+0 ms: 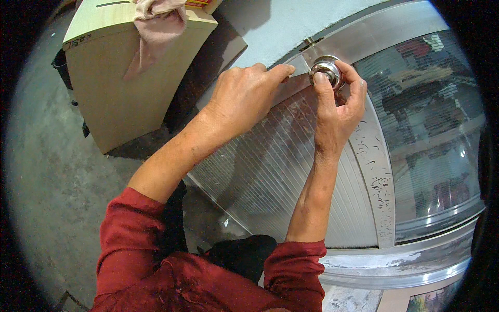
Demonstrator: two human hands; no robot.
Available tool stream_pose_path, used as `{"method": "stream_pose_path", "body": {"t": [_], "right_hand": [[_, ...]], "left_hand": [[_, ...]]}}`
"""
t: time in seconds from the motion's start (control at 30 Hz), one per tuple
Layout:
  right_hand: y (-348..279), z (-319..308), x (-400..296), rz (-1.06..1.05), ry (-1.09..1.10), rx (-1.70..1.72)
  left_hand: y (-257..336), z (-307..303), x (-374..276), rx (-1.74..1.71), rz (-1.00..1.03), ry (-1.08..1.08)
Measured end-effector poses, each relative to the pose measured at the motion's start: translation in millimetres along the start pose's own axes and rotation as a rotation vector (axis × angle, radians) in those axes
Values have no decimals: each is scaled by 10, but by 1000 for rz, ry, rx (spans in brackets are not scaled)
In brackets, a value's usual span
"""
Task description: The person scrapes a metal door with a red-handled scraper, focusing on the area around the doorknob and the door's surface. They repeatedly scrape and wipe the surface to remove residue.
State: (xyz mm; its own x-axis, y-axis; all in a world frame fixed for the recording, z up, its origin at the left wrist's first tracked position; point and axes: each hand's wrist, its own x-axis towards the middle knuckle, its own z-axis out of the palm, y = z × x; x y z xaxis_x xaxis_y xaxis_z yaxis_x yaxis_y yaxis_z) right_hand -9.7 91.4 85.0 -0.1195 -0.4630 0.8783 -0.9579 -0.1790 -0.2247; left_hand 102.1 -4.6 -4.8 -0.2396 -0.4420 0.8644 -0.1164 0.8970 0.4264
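A round, shiny metal door knob (326, 72) sits on the metal frame of a door (384, 29). The thumb and fingers of my right hand (339, 101) grip the knob from both sides. My left hand (249, 91) is just to the left of it, thumb and index finger pinched at a small, flat, pale piece (299, 67) against the door edge; whether the piece is loose or part of the frame is unclear. The other left fingers are curled under and hidden. A latch part (309, 41) shows at the frame's edge above the knob.
A pale wooden cabinet (128, 89) stands at the upper left, a pink cloth (161, 23) draped over its top edge. Below my hands spans the door's ribbed panel (269, 175). Glass (429, 117) fills its right part. A dark bucket (61, 68) stands behind the cabinet.
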Motion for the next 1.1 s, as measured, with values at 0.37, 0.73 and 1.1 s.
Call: {"method": "stream_pose_path", "body": {"t": [0.37,0.73,1.1], "right_hand": [[-24,23,-4,4,7,12],[-53,-29,3,35,-29,-6],[42,-24,-13,-14,-29,-25]], "left_hand": [[-171,-186,239,51,131,-50],[-309,-175,165,50,136,-95],[-242,-97,-9,-30,44,-117]]}}
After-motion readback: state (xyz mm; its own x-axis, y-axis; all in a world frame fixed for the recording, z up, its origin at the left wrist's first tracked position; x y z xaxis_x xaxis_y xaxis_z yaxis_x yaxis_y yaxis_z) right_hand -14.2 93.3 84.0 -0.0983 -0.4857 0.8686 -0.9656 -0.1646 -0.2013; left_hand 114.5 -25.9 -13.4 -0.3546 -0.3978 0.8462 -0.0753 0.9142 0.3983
